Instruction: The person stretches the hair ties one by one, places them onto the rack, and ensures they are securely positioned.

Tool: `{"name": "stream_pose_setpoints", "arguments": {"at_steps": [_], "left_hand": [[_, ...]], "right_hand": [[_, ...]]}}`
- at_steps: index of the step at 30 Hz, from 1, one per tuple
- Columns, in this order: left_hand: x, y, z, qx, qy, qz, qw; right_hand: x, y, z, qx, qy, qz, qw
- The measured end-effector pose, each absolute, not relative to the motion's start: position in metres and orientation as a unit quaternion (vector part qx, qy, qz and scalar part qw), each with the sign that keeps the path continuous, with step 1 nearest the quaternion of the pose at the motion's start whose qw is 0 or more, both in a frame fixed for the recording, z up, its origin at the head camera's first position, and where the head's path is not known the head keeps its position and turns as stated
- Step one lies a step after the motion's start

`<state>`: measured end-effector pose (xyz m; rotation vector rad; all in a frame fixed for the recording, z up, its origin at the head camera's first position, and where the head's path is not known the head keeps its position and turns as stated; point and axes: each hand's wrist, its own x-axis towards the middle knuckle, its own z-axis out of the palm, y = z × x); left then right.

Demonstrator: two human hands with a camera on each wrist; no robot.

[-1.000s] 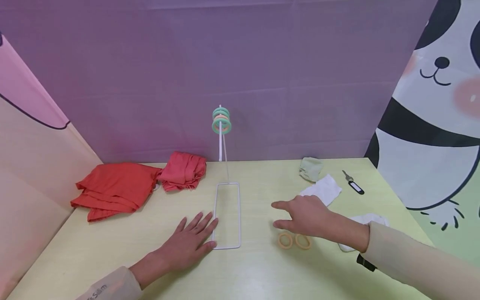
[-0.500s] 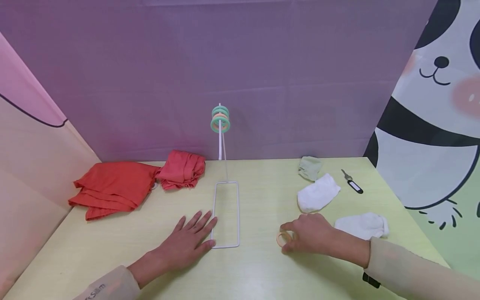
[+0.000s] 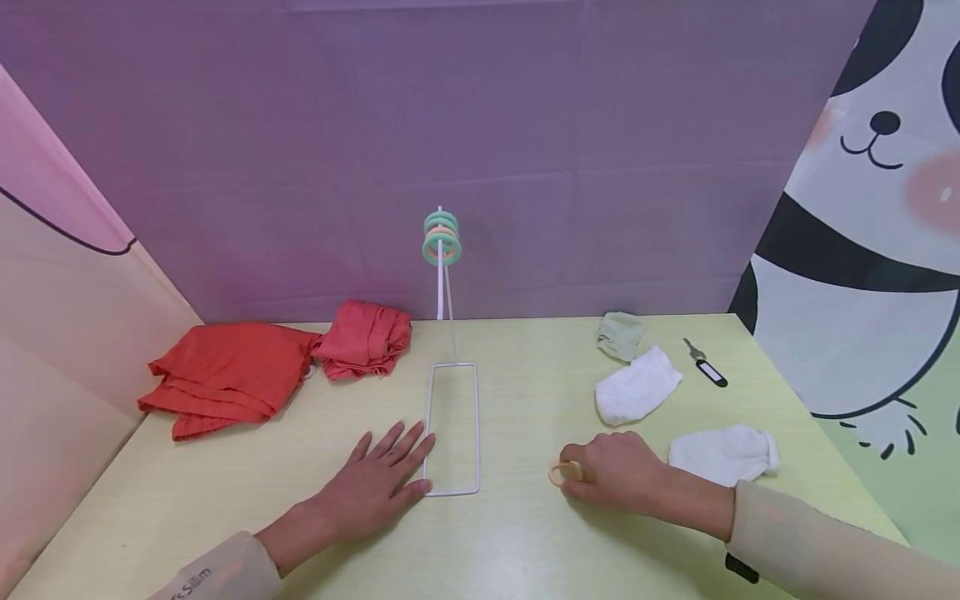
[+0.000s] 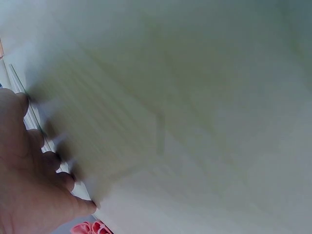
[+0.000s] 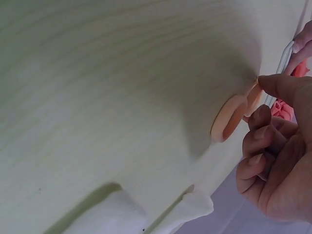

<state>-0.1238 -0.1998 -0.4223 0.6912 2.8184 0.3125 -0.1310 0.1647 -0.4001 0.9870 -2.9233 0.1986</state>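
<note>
In the head view my right hand (image 3: 618, 471) pinches a pale orange ring (image 3: 553, 475) between thumb and index finger, low over the table. The right wrist view has that ring (image 5: 253, 99) at the fingertips, its other fingers curled. A second pale orange ring (image 5: 222, 122) overlaps it there, tilted on edge; in the head view the hand hides this one. My left hand (image 3: 375, 492) lies spread on the table, fingertips at the left side of a white wire stand's rectangular base (image 3: 477, 429). High on the stand's arm hang several green and peach rings (image 3: 442, 220).
Two folded red cloths, a larger one (image 3: 232, 375) and a smaller one (image 3: 366, 340), lie back left. On the right are a light green cloth (image 3: 620, 335), two white sock-like cloths (image 3: 637, 387) (image 3: 722, 454) and a small key-like piece with a black tag (image 3: 708, 369).
My right hand has come down and towards me onto the rings, and its thumb and index finger have closed on the left one. The left hand stays where it was.
</note>
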Motion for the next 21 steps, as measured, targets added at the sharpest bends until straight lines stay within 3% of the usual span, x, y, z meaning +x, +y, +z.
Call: {"name": "stream_pose_setpoints", "arguments": {"at_steps": [9,17,21], "left_hand": [[-0.123,-0.2,-0.424,0.239,0.96,0.104,0.106],[-0.123,-0.2,-0.423,0.241,0.96,0.104,0.099],[-0.123,-0.199,-0.423,0.236,0.961,0.101,0.104]], "right_hand": [[-0.135,0.159,-0.387,0.335,-0.929,0.078,0.134],[-0.131,0.13,-0.319,0.404,-0.827,0.112,0.375],[-0.124,0.113,-0.281,0.428,-0.769,0.12,0.458]]}}
